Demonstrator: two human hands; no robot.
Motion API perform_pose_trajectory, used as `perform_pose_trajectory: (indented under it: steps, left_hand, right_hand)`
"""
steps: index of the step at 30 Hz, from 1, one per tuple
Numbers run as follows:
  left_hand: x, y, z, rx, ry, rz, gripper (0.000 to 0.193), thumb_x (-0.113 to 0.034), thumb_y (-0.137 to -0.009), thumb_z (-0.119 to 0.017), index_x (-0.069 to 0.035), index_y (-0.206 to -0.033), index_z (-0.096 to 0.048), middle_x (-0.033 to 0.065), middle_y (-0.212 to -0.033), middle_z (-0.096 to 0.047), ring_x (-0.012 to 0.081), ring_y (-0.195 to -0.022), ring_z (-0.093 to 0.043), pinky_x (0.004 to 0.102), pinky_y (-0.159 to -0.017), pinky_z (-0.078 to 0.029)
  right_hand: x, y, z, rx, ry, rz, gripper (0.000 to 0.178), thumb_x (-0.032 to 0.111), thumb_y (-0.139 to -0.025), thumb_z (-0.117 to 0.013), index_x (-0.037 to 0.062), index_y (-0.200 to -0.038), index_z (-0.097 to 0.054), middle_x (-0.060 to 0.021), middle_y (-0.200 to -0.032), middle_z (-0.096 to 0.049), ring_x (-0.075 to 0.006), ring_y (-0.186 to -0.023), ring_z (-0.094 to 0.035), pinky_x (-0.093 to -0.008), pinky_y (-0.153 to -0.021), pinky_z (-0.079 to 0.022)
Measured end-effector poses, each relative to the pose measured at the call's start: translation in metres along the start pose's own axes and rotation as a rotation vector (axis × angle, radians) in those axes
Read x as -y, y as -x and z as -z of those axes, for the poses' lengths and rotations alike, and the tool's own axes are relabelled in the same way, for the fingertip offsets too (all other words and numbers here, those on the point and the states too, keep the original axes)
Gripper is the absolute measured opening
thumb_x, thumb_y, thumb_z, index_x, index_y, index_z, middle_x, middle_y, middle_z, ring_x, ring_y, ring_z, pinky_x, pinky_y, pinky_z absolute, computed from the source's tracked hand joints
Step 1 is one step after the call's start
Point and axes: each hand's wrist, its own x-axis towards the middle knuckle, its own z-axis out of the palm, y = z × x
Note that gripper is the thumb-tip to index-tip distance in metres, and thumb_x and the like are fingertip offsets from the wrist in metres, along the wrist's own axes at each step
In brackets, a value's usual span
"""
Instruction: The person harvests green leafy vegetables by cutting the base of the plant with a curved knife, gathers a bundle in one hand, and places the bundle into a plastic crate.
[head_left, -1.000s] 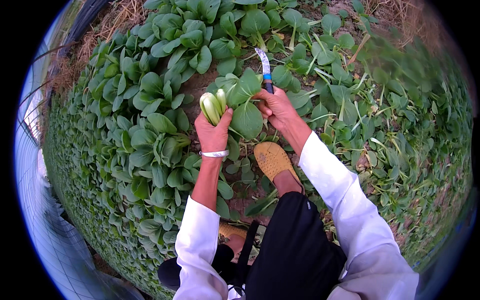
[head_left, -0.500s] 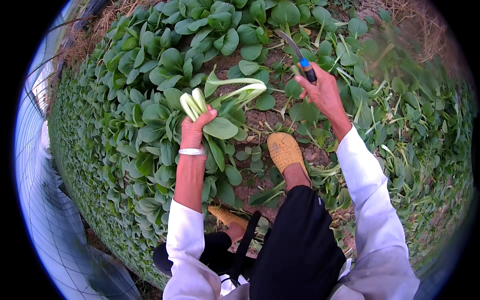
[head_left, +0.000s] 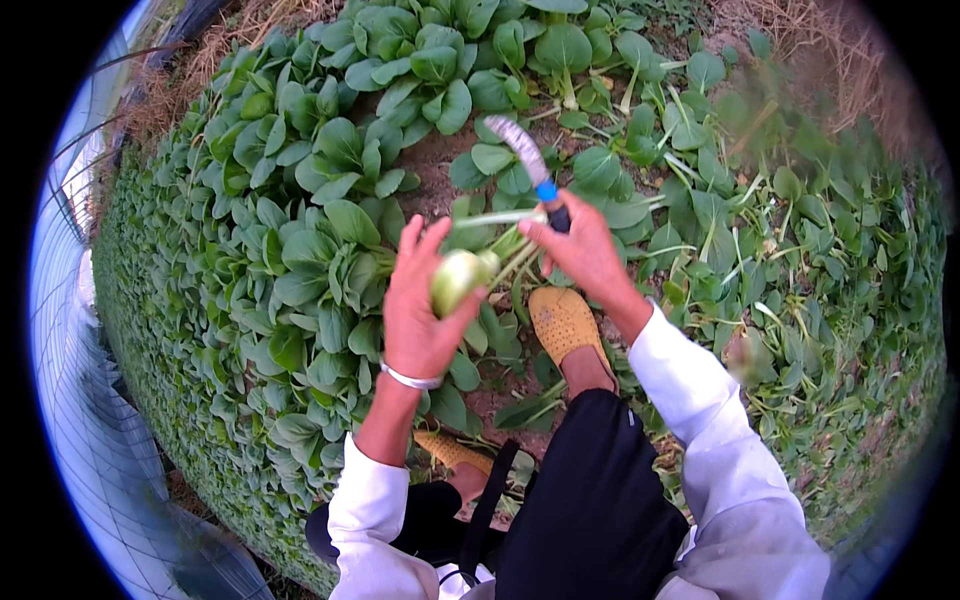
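My left hand (head_left: pixel 418 318) curls around the pale green base of a bok choy (head_left: pixel 460 279), whose stalks reach right toward my other hand. In my right hand (head_left: pixel 592 252) is a curved harvest knife (head_left: pixel 524 152), its black handle marked by a blue band. The blade points up and left, above the bok choy and apart from it. My right thumb and fingers meet a pale leaf stalk (head_left: pixel 495 218) close to the handle. Whether they pinch it or only touch it, I cannot tell. Blur softens the plant between my hands.
Rooted bok choy plants (head_left: pixel 310 250) grow densely on the left. Cut bok choy (head_left: pixel 715 225) and loose leaves lie on the right. My yellow perforated shoe (head_left: pixel 562 325) stands on soil among leaves. Dry straw (head_left: pixel 830 45) lies far right, and plastic sheeting (head_left: pixel 95 400) borders the left.
My hands have come together: the right moved left and down with the knife, the left slightly right and down. The bok choy has turned in my left hand, its base now facing me.
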Motion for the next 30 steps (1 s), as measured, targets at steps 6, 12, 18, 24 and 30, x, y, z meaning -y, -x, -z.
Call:
perform_pose_trajectory:
  steps: [6,12,18,24,30]
  left_hand:
    - [0.002,-0.007,-0.020,0.052,-0.396,-0.262,0.045,-0.016,-0.060,-0.083,-0.006,-0.091,-0.052,0.0175,-0.122,-0.058,0.0383,-0.123,-0.048,0.0566,-0.106,-0.028]
    - [0.014,-0.043,-0.031,0.086,-0.365,-0.159,0.038,-0.002,-0.058,-0.073,-0.009,-0.089,-0.051,0.0105,-0.087,-0.059,0.0349,-0.075,-0.055,0.0410,-0.069,-0.040]
    - [0.020,-0.154,-0.064,0.365,-0.786,-0.422,0.037,-0.003,-0.064,-0.070,-0.006,-0.100,-0.061,0.0097,-0.109,-0.061,0.0292,-0.102,-0.057,0.0404,-0.077,-0.044]
    - [0.069,-0.232,-0.082,0.324,-1.034,-0.490,0.028,-0.004,-0.066,-0.067,-0.005,-0.094,-0.068,0.0112,-0.137,-0.050,0.0265,-0.129,-0.044,0.0394,-0.093,-0.045]
    - [0.099,-0.242,-0.107,0.293,-1.040,-0.403,0.024,-0.008,-0.069,-0.069,-0.009,-0.093,-0.069,0.0068,-0.119,-0.057,0.0233,-0.110,-0.053,0.0390,-0.083,-0.046]
  right_hand:
    - [0.013,0.018,-0.014,0.114,-0.090,0.045,0.026,0.019,-0.088,-0.069,0.0013,-0.094,-0.052,-0.0028,-0.071,-0.058,-0.0099,-0.049,-0.057,-0.0243,-0.044,-0.044]
    - [0.018,0.000,0.000,-0.029,-0.197,-0.044,0.027,0.028,-0.092,-0.064,0.0027,-0.096,-0.055,-0.0002,-0.067,-0.055,-0.0072,-0.041,-0.051,-0.0219,-0.034,-0.037]
    - [-0.025,-0.090,0.038,-0.207,0.165,-0.126,0.037,0.038,-0.097,-0.052,0.0008,-0.096,-0.055,-0.0083,-0.068,-0.059,-0.0161,-0.055,-0.060,-0.0335,-0.050,-0.046]
    - [-0.030,-0.154,0.020,-0.226,0.255,-0.159,0.042,0.039,-0.097,-0.045,-0.0016,-0.103,-0.055,-0.0202,-0.078,-0.064,-0.0289,-0.054,-0.063,-0.0425,-0.059,-0.050]
    - [-0.079,-0.198,0.039,-0.295,0.443,-0.124,0.046,0.039,-0.095,-0.049,-0.0068,-0.102,-0.056,-0.0261,-0.085,-0.065,-0.0337,-0.057,-0.064,-0.0455,-0.059,-0.051]
